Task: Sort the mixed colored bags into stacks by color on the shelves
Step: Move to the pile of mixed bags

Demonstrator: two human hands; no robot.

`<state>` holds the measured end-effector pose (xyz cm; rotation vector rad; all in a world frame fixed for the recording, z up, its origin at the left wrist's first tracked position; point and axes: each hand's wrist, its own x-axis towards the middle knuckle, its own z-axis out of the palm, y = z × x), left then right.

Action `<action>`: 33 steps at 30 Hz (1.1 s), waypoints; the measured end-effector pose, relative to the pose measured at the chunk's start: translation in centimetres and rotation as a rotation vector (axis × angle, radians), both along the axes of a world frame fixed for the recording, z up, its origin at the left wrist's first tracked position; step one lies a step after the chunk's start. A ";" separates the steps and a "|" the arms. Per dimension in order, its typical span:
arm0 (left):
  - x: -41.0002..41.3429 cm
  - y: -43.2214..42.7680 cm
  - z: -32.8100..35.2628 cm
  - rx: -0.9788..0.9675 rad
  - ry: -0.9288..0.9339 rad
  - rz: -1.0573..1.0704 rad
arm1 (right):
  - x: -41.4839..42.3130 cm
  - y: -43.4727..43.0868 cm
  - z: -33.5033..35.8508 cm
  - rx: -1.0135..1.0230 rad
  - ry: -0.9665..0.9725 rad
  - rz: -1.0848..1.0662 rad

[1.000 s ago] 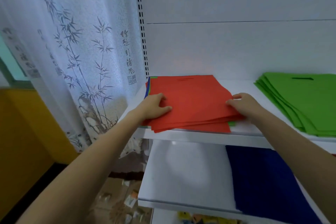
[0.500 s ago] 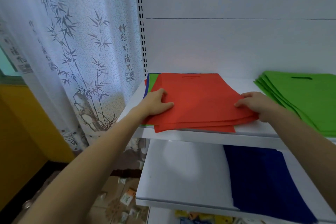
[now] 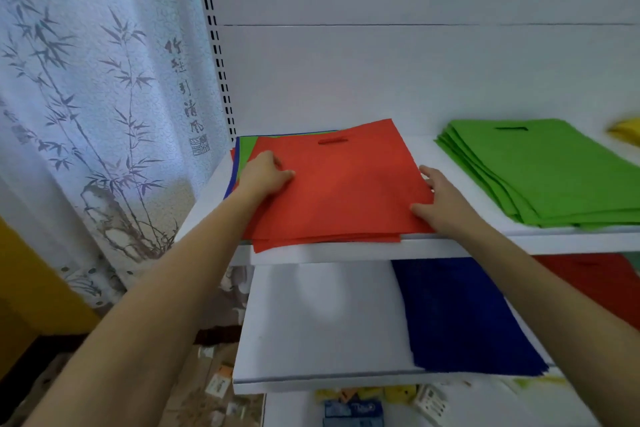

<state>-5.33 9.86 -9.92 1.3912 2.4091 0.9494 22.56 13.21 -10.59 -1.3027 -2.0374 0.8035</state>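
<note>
Two shelves (image 3: 311,315) carry one orange pile (image 3: 346,191), one green pile (image 3: 540,170), one blue pile (image 3: 460,315), one red pile (image 3: 588,277) and one blurred yellow scrap (image 3: 627,130).

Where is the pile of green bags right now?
The green bags lie on the upper shelf at the right of the head view, right of the red bags, above the blue bags.

Red bags (image 3: 339,191) lay flat atop a mixed stack on the upper shelf (image 3: 426,156), well left of the green bags (image 3: 540,166); blue bags (image 3: 460,315) lay on the shelf below.

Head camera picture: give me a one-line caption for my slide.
Left hand and right hand grip red bags atop a mixed pile, green stack beside, blue bags below.
</note>
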 end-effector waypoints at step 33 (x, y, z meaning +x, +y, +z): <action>56.5 -9.5 -25.9 0.083 -0.255 -0.586 | 51.2 -23.1 -25.6 -0.206 0.168 -0.732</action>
